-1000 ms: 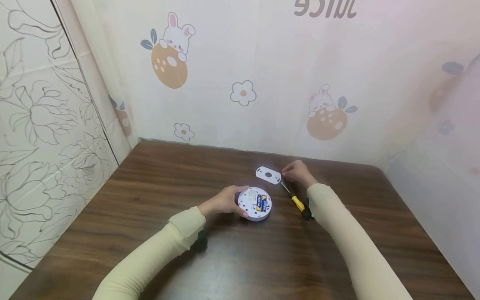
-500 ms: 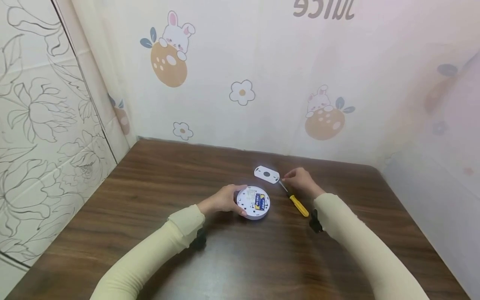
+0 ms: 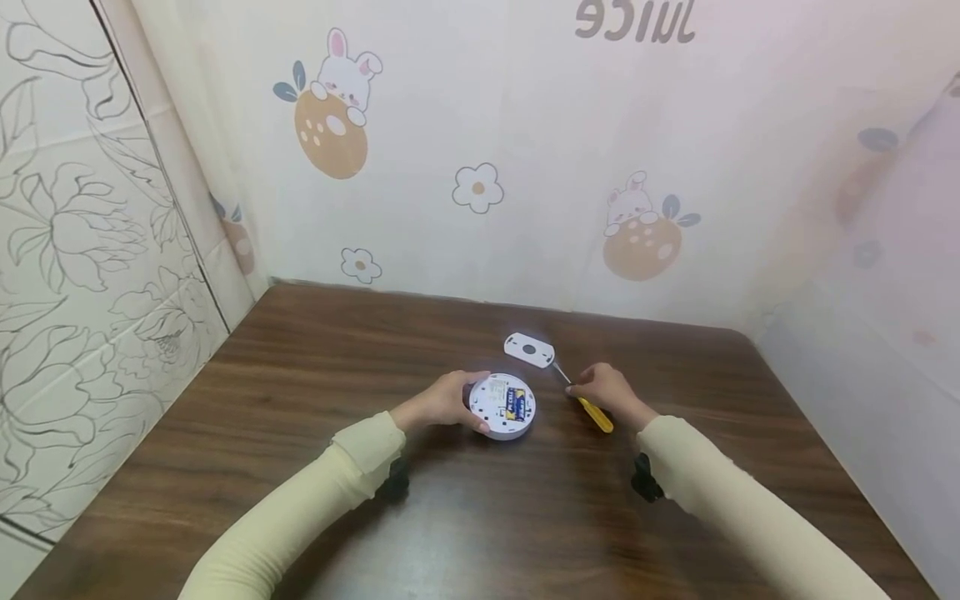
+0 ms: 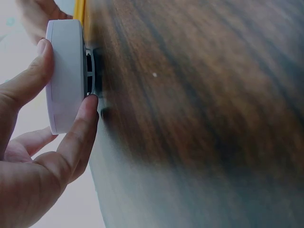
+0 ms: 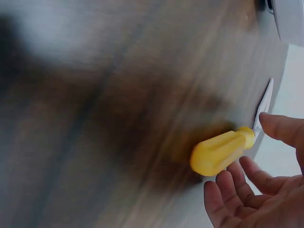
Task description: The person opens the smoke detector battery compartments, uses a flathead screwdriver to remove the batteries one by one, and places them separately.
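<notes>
Clasping the left rim of a round white plastic device (image 3: 495,412), the left hand (image 3: 444,401) reaches in; the right hand (image 3: 607,389), grip spread, has thumb and fingers either side of a yellow-handled metal screwdriver's (image 3: 596,414) neck. A blue-and-yellow battery (image 3: 515,404) sits in the device. Beyond, an oblong white plate (image 3: 542,353) lies at the screwdriver's tip on the wood-grained brown counter (image 3: 360,342).

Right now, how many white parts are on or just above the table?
2: the round device, gripped by the left hand, and the flat plate beyond it, by the screwdriver.
</notes>
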{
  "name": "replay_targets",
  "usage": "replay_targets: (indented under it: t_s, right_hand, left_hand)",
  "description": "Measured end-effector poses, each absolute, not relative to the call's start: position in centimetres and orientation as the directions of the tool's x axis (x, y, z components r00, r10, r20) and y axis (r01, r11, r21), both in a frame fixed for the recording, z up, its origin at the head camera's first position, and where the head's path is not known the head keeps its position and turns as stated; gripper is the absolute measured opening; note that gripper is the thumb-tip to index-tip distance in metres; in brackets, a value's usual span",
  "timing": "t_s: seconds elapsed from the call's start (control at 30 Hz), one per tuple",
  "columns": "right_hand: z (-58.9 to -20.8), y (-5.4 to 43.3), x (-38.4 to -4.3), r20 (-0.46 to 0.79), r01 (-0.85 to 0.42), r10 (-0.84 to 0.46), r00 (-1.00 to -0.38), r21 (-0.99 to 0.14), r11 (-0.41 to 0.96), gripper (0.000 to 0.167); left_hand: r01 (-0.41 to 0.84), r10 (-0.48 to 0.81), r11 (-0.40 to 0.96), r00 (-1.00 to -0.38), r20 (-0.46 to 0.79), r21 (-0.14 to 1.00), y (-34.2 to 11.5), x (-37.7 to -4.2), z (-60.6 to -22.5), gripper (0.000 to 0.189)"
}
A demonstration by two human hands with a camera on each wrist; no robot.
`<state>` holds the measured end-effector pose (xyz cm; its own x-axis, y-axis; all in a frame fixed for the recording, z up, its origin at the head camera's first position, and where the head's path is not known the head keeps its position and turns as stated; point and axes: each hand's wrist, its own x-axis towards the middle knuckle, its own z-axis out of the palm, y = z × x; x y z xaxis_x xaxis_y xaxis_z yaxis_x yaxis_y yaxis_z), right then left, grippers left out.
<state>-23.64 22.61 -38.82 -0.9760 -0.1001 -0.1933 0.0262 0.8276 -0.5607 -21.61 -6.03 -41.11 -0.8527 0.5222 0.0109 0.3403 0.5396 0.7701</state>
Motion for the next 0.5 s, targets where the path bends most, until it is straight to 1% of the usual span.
replay_targets:
  t_s: [0.1,0.27,0.5]
  right_hand:
    - [-39.2,23.0,-23.1,-0.200,0.034,-0.094,-0.975,-0.557,0.830,0.043]
    - [-39.5,23.3,-22.3,-0.194,0.043,-0.082,-0.978,-0.563,0.825,0.025]
    - [-40.3,23.5,-21.5,-0.102,0.016,-0.055,-0.993,-0.593,0.805,0.022]
  left_hand:
    - [0.342,0.521,0.543,-0.854,0.012,0.767,-6.0,-21.5,-41.0,0.090]
    - [0.333,0.518,0.538,-0.855,0.008,0.775,-5.9,-21.5,-40.9,0.090]
    - [0.333,0.517,0.539,-0.856,0.008,0.773,-5.8,-21.3,-40.7,0.089]
